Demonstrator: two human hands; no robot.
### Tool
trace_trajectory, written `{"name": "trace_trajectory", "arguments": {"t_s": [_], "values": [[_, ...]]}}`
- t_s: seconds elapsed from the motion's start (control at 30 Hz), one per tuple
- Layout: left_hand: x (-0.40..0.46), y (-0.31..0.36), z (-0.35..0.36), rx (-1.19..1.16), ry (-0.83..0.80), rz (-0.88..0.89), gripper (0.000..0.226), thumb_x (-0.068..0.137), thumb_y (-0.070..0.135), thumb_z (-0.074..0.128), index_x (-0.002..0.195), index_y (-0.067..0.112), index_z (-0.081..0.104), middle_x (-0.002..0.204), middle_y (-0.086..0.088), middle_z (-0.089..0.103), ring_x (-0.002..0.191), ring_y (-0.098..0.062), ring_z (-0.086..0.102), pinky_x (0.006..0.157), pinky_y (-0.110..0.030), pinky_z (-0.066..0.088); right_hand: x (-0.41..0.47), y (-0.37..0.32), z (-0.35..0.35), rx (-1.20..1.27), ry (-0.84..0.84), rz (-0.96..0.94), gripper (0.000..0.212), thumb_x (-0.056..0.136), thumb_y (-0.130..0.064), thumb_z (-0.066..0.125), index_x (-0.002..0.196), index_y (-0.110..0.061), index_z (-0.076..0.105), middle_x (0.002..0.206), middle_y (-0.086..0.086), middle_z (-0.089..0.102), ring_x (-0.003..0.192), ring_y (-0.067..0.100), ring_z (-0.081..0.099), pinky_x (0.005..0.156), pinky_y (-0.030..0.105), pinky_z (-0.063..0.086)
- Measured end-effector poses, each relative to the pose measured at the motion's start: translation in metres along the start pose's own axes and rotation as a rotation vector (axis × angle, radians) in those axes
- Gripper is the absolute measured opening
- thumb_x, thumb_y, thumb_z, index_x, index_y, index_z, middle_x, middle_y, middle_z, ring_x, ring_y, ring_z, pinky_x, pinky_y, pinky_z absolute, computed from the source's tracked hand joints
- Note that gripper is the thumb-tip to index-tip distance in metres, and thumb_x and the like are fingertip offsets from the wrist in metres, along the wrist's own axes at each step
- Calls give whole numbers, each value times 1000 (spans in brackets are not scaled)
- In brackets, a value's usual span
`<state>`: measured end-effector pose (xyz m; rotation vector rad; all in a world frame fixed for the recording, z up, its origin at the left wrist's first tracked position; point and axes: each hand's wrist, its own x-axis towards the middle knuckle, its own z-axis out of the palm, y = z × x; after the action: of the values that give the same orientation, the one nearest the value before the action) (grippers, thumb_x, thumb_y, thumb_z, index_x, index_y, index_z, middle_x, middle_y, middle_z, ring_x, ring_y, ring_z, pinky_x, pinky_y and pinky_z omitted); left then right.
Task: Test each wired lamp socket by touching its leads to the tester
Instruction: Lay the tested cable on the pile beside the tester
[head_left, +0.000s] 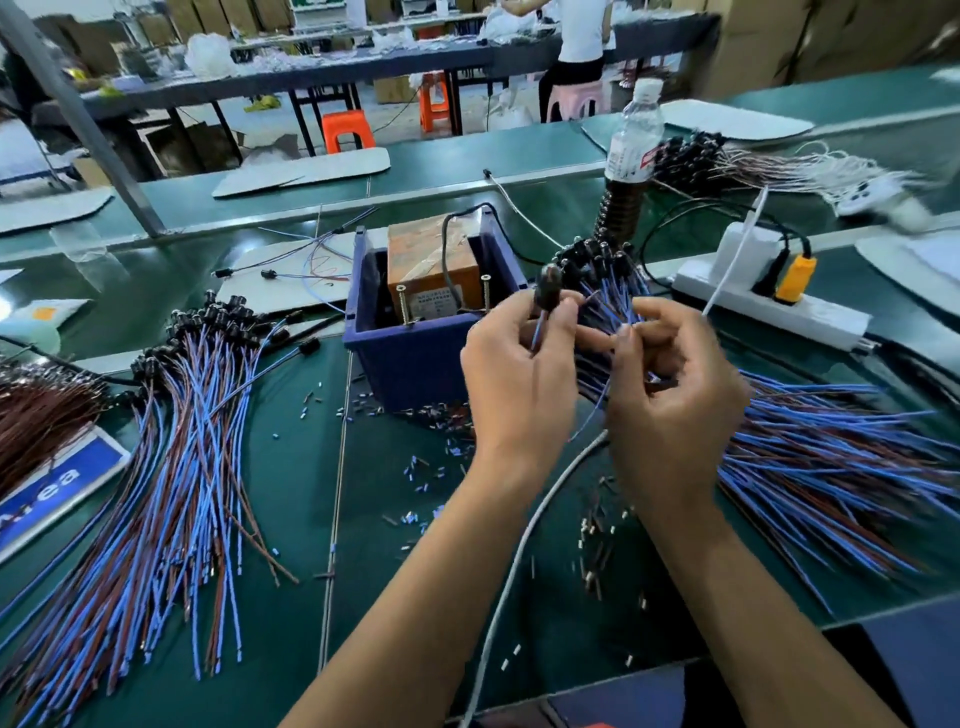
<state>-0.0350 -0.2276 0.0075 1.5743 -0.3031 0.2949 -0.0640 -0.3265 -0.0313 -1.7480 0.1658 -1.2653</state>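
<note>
From my remote seat I see both hands raised over the green bench, just in front of the tester box (415, 332) — a blue open-top bin with a brown taped block inside and two screws (401, 304) standing up at its near edge. The left hand (511, 374) pinches one black lamp socket (548, 288) upright between thumb and fingers, its blue and brown leads (537, 332) running down through the grip. The right hand (670, 384) has its fingers curled around thin blue wires at the near side of a big bundle of sockets (602, 270); fingertips are motion-blurred, so I cannot tell exactly which wire it grips. That bundle's blue and brown wires (831, 457) fan out to the right across the bench. A second heap of wired sockets (176, 441) lies to the left, well apart from the hands. Small cut ferrules (415, 488) are scattered on the mat near the box. Behind — a plastic bottle (631, 140) and a white power strip (769, 306) with a yellow plug.
</note>
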Motion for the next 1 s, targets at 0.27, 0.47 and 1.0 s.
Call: {"name": "trace_trajectory", "arguments": {"t_s": [0.27,0.47,1.0], "values": [[3,35,132,-391,-703,-815,21,108,13,48,88,9,56,78,-12,63,27,0,30,28,-13,19,52,24,-118,-333,210,100,43,93,-20,58,135,-14,64,129,2,56,112,25,64,100,36,53],[-7,19,187,-618,-813,-1098,37,111,14,24,81,10,46,46,4,42,48,-6,39,54,-22,42,60,17,-146,-570,-78,159,33,104,-34,52,126,-14,65,118,12,67,101,28,64,89,35,47],[78,1,143,140,-292,-589,42,111,39,41,106,6,67,100,-16,67,74,-24,56,71,-36,55,90,13,-151,-716,-553,129,23,101,-37,64,83,-25,72,58,-13,59,54,2,52,50,23,32]]}}
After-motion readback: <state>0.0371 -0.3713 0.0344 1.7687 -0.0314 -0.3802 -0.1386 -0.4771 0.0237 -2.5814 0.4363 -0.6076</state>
